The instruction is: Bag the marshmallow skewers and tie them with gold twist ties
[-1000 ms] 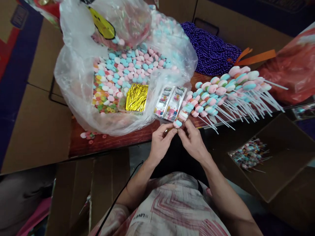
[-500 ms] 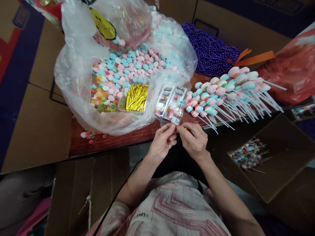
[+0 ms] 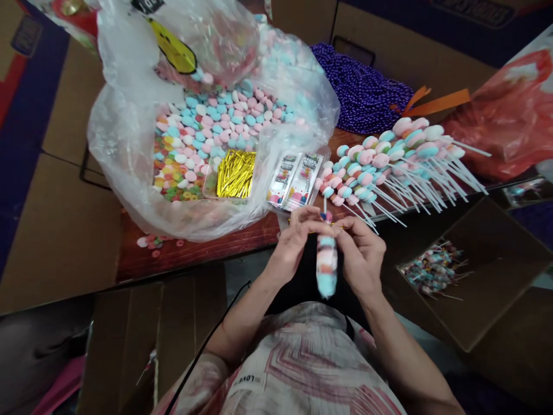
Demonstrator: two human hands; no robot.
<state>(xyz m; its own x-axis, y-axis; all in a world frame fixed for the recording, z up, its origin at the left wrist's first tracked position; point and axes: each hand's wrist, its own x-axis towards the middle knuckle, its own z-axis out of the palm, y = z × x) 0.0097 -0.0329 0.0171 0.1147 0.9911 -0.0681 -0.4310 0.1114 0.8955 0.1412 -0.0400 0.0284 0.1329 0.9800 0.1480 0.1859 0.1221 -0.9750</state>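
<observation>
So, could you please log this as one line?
left hand: on wrapped candy skewer; right hand: at its neck; stick: upward in view

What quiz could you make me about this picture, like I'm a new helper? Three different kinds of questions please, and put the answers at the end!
1. Multiple choice: What colour are the shiny ties in the clear tray?
A) silver
B) gold
C) green

2. True or false: The candy stick between the left hand and right hand has its candy end pointing toward the person's shirt.

3. Fill in the blank: Just beyond the pile of candy sticks, there are strings of shiny ____ beads.

Key:
1. B
2. True
3. purple
</observation>
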